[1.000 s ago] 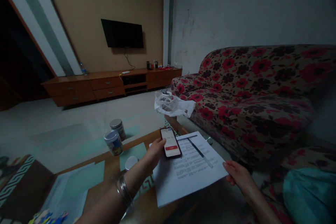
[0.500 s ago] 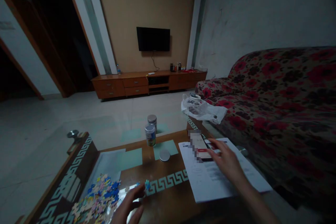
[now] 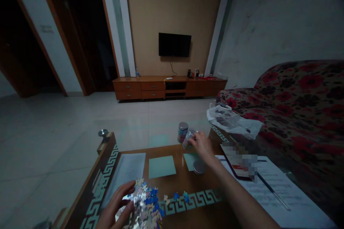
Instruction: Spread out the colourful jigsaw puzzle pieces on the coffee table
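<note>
The left hand is at the left side of a heap of blue, beige and white jigsaw pieces on a brown wooden table with a pale key-pattern border; its thumb and fingers stand apart. Three loose pieces lie right of the heap. Towards the table's right edge, printed white paper sheets carry a slim dark pen and a dark-edged rectangular phone, partly pixelated. A round silver-coloured lid lies flat, inboard of the far edge. At the far edge, the fingers of the right hand are clamped on the top of a clear, cylindrical can with a coloured label, which leans right. Just left of it, a silver-lidded cylindrical can stands upright. A crumpled white plastic bag rests at the far right corner. Beyond are a red-flowered fabric sofa, a low orange-brown wooden cabinet and a flat black television
</note>
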The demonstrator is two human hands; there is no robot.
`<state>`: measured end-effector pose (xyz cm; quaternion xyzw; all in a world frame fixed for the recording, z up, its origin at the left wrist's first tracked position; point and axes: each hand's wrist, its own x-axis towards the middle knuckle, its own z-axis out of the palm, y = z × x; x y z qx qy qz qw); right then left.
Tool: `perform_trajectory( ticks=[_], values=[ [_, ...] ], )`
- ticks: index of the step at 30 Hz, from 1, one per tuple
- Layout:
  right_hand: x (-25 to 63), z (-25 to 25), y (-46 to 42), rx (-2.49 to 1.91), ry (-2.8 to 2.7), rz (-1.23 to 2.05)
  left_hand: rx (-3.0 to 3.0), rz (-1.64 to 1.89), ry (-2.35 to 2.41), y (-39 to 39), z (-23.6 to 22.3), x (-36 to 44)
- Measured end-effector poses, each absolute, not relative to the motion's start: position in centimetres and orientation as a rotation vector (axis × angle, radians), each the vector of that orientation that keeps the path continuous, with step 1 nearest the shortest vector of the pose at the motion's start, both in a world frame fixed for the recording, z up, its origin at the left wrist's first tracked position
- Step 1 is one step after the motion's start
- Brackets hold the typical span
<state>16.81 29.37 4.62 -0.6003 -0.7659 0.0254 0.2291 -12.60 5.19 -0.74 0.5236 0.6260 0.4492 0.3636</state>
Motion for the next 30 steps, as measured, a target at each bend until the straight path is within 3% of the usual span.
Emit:
perform_trajectory(
  ticks=[9,16,19,23,30],
  values=[
    [19.0,4.4,33.2,-1.778,-2.108,-0.005,1.269,1.232,1.884,4.6,-0.7,-17.7],
    [17.6,5.5,30.1,-1.706,-2.084,0.001,1.558,1.105,1.948,3.8,-4.4,-17.4],
    [13.8,3.4,24.6,-1.553,-2.231,0.19,1.763,0.949,1.93,3.7,-5.1,-15.8],
    [7.5,0.1,16.6,-1.132,-2.501,0.773,1.855,0.62,1.943,3.8,-3.5,-13.8],
    [4.3,-0.8,13.4,-1.4,-2.443,0.733,1.894,0.507,2.016,4.4,-1.9,-12.1]
  ],
)
